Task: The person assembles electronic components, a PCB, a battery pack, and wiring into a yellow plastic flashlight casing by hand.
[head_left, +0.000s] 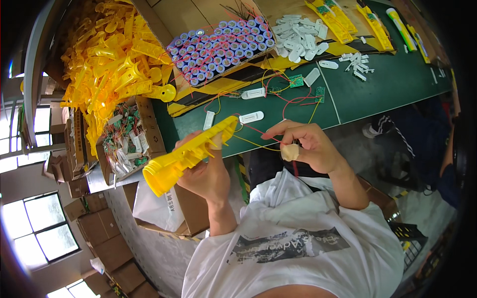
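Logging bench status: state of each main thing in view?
Yellow housing: tilted, round end open
Left hand: gripping housing
Right hand: fingers curled at wires, grip unclear
Purple cells: standing, ends up
Cell carton: open
Small carton: open, filled with wired parts
Green boards: wired, lying on table
White parts: heaped

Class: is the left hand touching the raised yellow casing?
Touching. The head view shows the left hand gripping the casing, which lies across it.
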### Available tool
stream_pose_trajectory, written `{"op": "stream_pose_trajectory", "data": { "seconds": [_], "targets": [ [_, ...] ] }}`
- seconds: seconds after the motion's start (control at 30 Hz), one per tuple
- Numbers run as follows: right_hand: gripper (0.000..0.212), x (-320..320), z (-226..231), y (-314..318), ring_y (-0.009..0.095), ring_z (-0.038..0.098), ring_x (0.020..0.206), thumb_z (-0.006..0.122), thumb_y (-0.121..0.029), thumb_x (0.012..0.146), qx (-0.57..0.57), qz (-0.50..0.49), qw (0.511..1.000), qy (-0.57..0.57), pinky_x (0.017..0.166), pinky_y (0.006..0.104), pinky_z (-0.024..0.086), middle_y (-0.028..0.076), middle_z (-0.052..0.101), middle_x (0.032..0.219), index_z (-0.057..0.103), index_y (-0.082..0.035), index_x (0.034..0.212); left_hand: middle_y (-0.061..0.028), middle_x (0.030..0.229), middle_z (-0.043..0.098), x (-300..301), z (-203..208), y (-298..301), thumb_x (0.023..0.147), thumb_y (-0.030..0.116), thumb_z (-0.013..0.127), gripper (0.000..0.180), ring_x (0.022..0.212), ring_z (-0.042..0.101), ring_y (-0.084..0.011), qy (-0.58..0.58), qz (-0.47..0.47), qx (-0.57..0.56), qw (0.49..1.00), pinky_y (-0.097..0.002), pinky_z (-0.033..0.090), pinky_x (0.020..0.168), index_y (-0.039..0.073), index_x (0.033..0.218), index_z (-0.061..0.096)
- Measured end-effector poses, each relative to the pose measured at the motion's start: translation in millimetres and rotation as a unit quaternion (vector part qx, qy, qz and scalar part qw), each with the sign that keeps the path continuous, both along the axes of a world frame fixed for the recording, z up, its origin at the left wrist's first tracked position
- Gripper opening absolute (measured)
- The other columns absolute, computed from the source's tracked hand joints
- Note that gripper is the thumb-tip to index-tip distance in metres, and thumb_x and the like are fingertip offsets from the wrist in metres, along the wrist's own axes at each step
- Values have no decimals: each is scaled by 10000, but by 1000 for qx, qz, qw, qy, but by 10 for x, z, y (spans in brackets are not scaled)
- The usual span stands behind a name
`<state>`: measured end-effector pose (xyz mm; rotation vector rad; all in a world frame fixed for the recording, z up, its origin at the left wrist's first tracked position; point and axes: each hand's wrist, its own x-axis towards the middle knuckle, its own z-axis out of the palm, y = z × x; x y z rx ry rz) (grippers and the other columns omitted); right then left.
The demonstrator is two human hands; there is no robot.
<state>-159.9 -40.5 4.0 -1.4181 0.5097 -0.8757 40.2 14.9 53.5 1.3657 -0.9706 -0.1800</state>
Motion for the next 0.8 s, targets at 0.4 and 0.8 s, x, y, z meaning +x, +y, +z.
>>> {"op": "stream_pose_trajectory", "data": {
  "seconds": [0.4,0.8],
  "targets": [
    [617,-14,-23,-13,205,660,1056,772,-87,790,226,105,942,-225,898,327,565,163,623,1201,517,66,1330,-124,1123,594,240,-57,-41,914,18,641,334,903,639,-154,33,-25,66,997,-299,527,828,-58,1204,493],
    [193,153,-124,-90,134,666,616,698,-160,900,236,23,971,-14,523,242,535,79,684,801,734,23,949,-227,1304,437,191,-268,32,831,-64,513,806,858,640,-212,120,-281,68,950,-302,539,668,100,1504,100]
  ]
}}
